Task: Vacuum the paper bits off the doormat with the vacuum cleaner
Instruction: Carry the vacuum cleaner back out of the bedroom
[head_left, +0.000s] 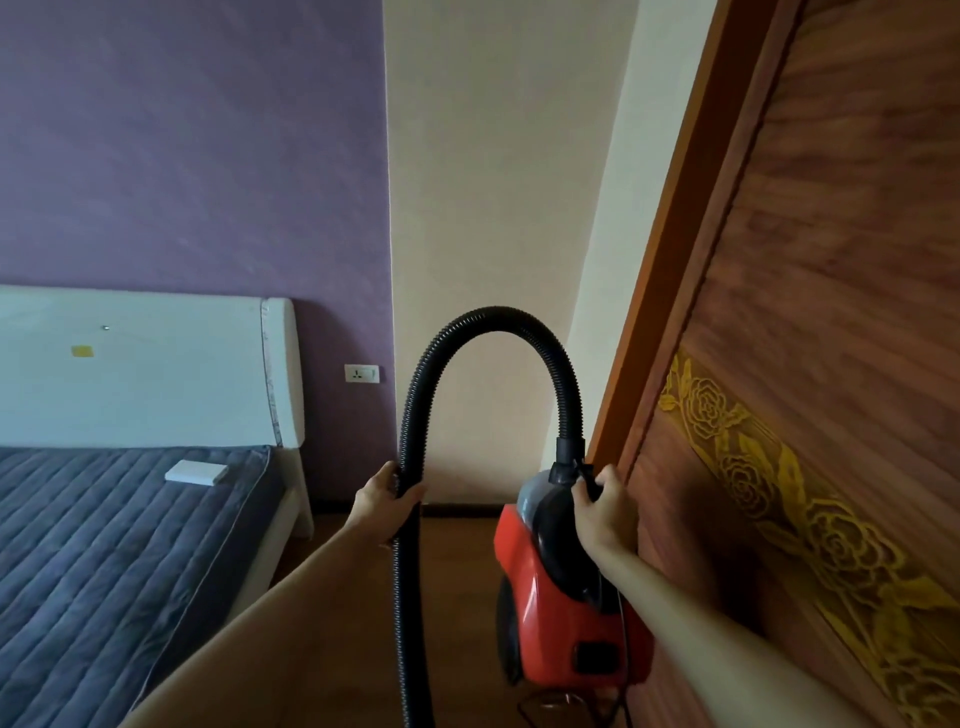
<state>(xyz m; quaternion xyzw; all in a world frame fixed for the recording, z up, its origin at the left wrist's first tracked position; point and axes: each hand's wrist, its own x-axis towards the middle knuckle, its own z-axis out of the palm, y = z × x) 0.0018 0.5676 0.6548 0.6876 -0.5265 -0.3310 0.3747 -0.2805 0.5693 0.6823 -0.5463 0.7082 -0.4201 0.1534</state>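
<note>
— What is shown nearest the camera?
— A red canister vacuum cleaner (558, 592) is gripped at its top handle by the right hand (602, 512), just beside a carved wooden door (841, 322). Its black corrugated hose (413, 415) is clasped by the left hand (387, 506). The hands are set apart.
— And farther off?
— A grey quilted mattress (98, 551) is seen at left, with a white box (196, 472) laid on it. Beyond are a white headboard (156, 395) and a wall socket (361, 373) on the purple wall (182, 156).
</note>
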